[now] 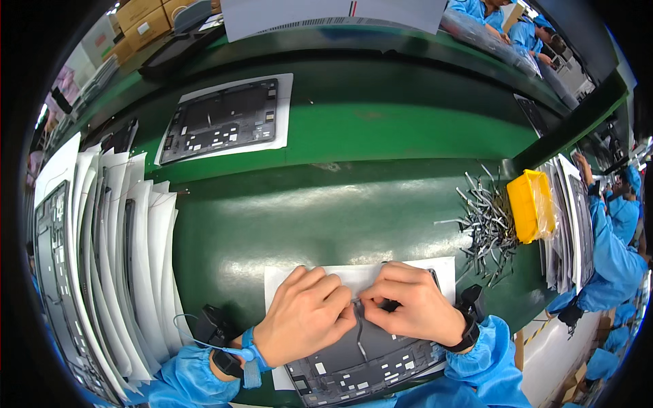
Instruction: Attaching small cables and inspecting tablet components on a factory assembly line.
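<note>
A dark tablet-like housing panel (340,364) with small white patches lies on a white sheet (279,275) at the near edge of the table. Down its middle runs a thin grey flat cable (361,334), its upper end between my fingertips. My left hand (303,316) is closed in a pinch at the cable's left side. From the right, my right hand (411,302) also pinches at the upper end, thumb and forefinger together. Both hands cover the upper part of the panel. A blue strap circles my left wrist, with a cord attached.
Panels layered with white sheets (153,272) stand at the left. Another panel (224,119) lies on paper at the far left. A heap of similar cables (486,228) sits by a yellow bin (530,207) at right, near more stacked panels (568,217). Co-workers in blue sit beyond.
</note>
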Available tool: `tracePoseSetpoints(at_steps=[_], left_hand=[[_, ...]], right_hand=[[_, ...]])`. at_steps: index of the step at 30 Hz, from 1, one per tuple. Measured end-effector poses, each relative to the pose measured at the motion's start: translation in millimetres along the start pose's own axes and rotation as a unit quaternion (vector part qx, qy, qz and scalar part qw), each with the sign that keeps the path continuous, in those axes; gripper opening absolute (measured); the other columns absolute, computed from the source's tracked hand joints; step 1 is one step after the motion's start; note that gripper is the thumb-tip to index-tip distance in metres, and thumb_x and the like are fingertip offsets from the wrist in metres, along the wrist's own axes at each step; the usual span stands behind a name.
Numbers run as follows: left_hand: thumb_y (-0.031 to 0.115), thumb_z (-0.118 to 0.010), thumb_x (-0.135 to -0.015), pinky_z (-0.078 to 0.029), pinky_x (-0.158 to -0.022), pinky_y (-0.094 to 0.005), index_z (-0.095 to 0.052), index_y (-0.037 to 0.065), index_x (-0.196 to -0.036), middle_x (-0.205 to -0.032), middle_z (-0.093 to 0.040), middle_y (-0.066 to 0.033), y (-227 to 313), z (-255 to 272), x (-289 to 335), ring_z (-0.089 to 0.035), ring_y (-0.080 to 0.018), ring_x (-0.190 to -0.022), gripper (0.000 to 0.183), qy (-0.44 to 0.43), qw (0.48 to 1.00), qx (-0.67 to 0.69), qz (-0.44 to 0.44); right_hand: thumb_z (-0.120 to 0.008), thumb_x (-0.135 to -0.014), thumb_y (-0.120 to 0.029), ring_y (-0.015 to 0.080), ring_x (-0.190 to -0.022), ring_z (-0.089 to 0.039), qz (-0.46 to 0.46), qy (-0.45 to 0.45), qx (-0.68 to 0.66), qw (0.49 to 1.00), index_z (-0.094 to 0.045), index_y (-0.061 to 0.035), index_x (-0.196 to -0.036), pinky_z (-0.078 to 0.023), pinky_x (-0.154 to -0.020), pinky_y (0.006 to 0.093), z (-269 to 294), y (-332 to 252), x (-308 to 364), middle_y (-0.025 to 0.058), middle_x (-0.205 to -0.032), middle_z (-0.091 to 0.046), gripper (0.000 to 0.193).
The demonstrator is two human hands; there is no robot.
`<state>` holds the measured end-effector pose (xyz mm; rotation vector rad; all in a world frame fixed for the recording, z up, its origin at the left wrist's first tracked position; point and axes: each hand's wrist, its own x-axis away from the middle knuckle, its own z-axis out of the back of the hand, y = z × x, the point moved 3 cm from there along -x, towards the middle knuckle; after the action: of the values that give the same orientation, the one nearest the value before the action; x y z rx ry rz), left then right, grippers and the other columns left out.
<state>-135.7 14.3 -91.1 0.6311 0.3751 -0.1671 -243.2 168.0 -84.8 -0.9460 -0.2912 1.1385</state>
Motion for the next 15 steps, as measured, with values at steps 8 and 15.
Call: tracePoseSetpoints(at_steps=[8,15], left_hand=[[0.003,-0.077,-0.068,-0.042,-0.067,-0.0365,-0.059,0.006,-0.072,-0.072,-0.053,-0.0049,-1.4,-0.3,0.2,-0.054,-0.0238,-0.070,0.019,-0.007,1.000,0.023,-0.014],[-0.001,-0.077,-0.068,-0.046,-0.068,-0.0376,-0.060,0.003,-0.074,-0.073,-0.053,-0.0073,2.2,-1.1,2.8,-0.054,-0.0256,-0.070,0.019,-0.006,0.999,0.041,-0.013]], right_hand=[[-0.075,-0.069,-0.001,0.0294,-0.069,-0.058,0.044,0.012,0.047,0.998,-0.064,-0.0034,-0.075,-0.050,-0.061,0.0395,-3.6,-1.1,-0.7,0.0079,-0.074,-0.055,0.013],[-0.079,-0.068,0.003,0.0252,-0.061,-0.052,0.104,0.026,0.100,0.989,-0.057,-0.0029,-0.066,-0.045,-0.053,0.0374,-7.6,-1.4,-1.4,0.0072,-0.069,-0.050,0.022]])
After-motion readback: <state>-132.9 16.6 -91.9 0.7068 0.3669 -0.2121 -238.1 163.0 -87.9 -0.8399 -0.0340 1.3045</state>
